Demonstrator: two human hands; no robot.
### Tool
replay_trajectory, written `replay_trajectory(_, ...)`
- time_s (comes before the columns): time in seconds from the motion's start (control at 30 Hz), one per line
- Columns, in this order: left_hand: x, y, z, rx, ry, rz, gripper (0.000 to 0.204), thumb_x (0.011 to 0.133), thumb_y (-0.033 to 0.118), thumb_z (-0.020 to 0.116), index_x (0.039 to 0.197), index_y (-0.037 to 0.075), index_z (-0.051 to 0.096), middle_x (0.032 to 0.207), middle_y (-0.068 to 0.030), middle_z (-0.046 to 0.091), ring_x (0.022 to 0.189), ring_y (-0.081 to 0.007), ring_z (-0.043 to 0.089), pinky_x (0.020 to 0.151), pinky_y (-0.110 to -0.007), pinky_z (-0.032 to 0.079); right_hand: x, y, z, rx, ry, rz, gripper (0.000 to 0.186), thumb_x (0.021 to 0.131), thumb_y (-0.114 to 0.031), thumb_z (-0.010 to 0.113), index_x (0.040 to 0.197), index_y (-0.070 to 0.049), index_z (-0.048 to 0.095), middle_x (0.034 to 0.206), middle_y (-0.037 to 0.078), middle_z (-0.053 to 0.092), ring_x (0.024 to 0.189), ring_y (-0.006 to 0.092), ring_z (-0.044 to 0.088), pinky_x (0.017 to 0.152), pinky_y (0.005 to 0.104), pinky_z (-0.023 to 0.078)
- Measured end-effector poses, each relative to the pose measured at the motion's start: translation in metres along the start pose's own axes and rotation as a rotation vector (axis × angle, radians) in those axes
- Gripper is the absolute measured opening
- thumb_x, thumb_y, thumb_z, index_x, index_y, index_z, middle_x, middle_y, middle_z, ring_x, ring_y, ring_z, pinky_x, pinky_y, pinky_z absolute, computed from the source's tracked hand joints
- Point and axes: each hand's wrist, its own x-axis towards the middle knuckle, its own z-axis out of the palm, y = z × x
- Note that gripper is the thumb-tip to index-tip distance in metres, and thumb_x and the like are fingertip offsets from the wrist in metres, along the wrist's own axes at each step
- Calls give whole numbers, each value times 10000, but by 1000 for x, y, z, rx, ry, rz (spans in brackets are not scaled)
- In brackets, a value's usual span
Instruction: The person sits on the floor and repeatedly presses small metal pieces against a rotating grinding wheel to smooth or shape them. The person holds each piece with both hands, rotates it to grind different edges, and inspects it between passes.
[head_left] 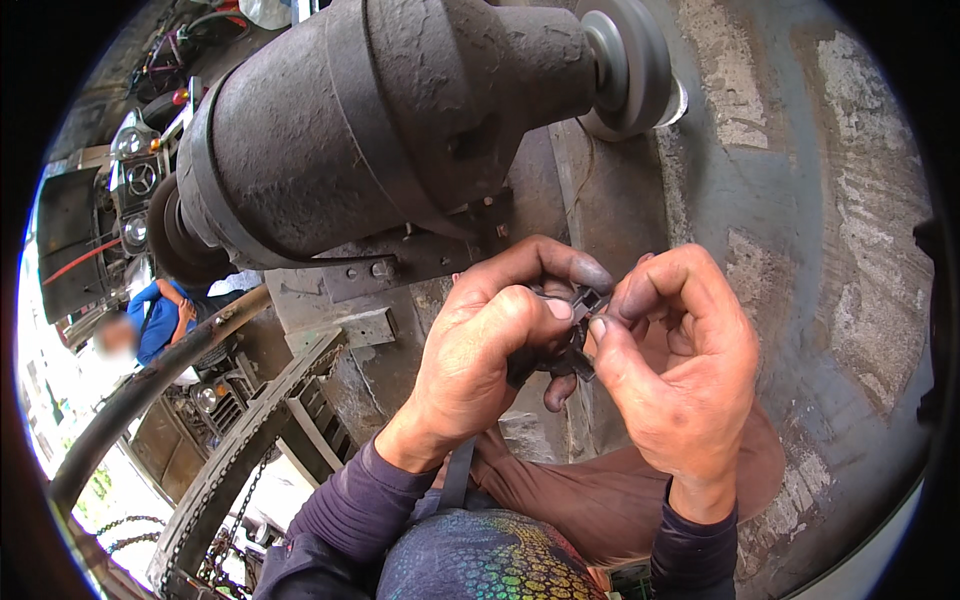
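Note:
My left hand point(485, 350) is wrapped round a small dark part point(582, 360) with angular black pieces, its thumb on top and fingers curled behind it. My right hand point(680, 370) is closed in a pinch at the part's right side, thumb and forefinger close together; what exactly they grip is too small to make out. Both hands are just below a large dark, rough-cast grinding machine point(340, 130), which has a grinding wheel point(640, 70) at its right end and another dark wheel point(175, 225) at its left end, above a bolted steel base plate.
A seated person in blue point(165, 320) is at the left. A curved pipe point(120, 410), a beam with chains point(230, 450) and old vehicle parts with headlamps point(135, 190) fill the left side. A worn, patched concrete surface point(850, 220) spans the right. My brown-clad leg lies below my hands.

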Motion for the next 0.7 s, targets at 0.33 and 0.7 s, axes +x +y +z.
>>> replay_trajectory(0.33, 0, -3, 1, -19, 16, 9, 412, 852, 239, 510, 1143, -46, 571, 955, -98, 635, 798, -112, 596, 682, -220, 475, -1, -3, 0, 30, -14, 28, 199, 767, 121, 646, 884, -17, 563, 757, -4, 562, 634, 18, 510, 559, 195, 399)
replay_trajectory(0.7, 1, -6, 2, -72, 35, 33, 370, 936, 228, 476, 1138, -53, 607, 842, -69, 638, 689, -103, 573, 541, -242, 456, -2, 0, -3, -11, 12, 4, 202, 757, 103, 669, 876, -26, 567, 745, -6, 569, 600, 21, 475, 539, 206, 364)
